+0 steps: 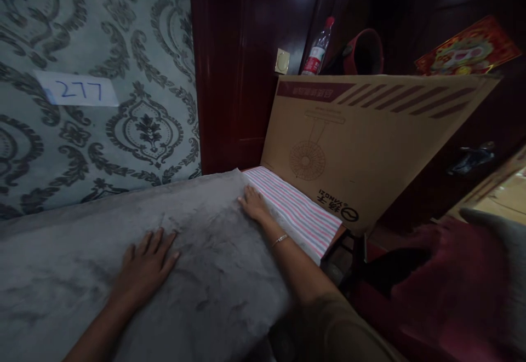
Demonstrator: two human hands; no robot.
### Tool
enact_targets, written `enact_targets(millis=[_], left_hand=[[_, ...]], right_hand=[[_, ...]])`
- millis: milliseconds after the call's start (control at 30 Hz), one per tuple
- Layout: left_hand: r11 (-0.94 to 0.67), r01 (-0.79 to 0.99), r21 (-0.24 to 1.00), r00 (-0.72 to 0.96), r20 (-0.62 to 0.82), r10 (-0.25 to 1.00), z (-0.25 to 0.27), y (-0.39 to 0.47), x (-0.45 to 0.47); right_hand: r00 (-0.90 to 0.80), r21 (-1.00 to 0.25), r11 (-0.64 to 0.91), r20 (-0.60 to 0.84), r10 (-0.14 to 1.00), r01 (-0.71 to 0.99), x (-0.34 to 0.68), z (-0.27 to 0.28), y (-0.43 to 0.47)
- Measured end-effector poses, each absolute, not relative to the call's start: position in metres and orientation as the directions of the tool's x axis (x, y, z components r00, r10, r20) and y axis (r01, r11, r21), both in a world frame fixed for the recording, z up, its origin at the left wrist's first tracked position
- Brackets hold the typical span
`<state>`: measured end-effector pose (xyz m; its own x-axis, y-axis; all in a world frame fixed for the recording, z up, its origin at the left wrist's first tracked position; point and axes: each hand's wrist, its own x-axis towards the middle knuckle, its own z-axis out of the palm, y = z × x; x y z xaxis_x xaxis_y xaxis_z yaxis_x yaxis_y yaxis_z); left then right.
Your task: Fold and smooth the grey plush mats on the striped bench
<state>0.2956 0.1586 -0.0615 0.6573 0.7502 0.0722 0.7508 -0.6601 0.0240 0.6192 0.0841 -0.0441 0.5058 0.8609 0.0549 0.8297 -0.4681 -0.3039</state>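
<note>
A grey plush cloth [205, 241] covers a flat surface along the wall, with faint creases and darker brushed patches. My left hand [147, 263] lies flat on it, fingers spread. Farther off, my right hand [253, 204] rests near the cloth's far right edge with fingers extended and thumb apart. Just beyond that hand is a pink, white and grey striped cloth [299, 208], partly covered by the grey one. A thin bracelet [280, 240] circles my right wrist.
A large cardboard box [370, 132] stands at the right behind the striped cloth. Behind its top edge are a red-capped plastic bottle [318, 50] and a red round object [365, 50]. Patterned wallpaper [148, 126] bears a paper marked 277 [78, 89]. Blurred dark-red fabric [456, 285] lies lower right.
</note>
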Motion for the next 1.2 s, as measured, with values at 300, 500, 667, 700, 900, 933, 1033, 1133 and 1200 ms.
enact_targets(millis=[300,500,667,700,900,933,1033,1133,1200], left_hand=[[-0.643,0.765,-0.022,0.644,0.011,0.765,-0.063,0.160,0.297],[-0.651,0.759,0.013,0.650,0.036,0.759,-0.064,0.159,0.296],[-0.644,0.765,0.016,0.644,0.024,0.765,-0.063,0.160,0.297],[-0.645,0.764,0.014,0.645,0.024,0.764,-0.063,0.160,0.297],[-0.644,0.765,0.016,0.644,0.018,0.765,-0.059,0.159,0.298],[-0.645,0.764,0.021,0.644,0.023,0.764,-0.058,0.159,0.298],[-0.640,0.767,0.042,0.639,0.046,0.768,-0.055,0.158,0.297],[-0.636,0.765,0.098,0.628,0.100,0.771,-0.055,0.159,0.294],[-0.645,0.753,0.129,0.623,0.176,0.762,-0.055,0.160,0.292]], right_hand=[[0.394,-0.249,-0.381,-0.001,0.919,0.890,0.668,-0.062,0.088],[0.207,-0.233,-0.208,-0.029,0.978,0.950,0.656,-0.061,0.076],[0.049,-0.254,-0.059,-0.046,0.998,0.965,0.624,-0.060,0.054],[0.020,-0.258,-0.029,-0.038,0.999,0.966,0.616,-0.060,0.049],[-0.122,-0.289,0.123,0.024,0.992,0.949,0.562,-0.063,0.011],[-0.147,-0.297,0.151,0.036,0.989,0.943,0.555,-0.064,0.007],[-0.238,-0.343,0.248,0.072,0.969,0.906,0.545,-0.061,0.005],[-0.136,-0.397,0.177,0.129,0.982,0.901,0.552,-0.051,0.023],[0.041,-0.422,0.024,0.145,0.989,0.906,0.559,-0.044,0.042]])
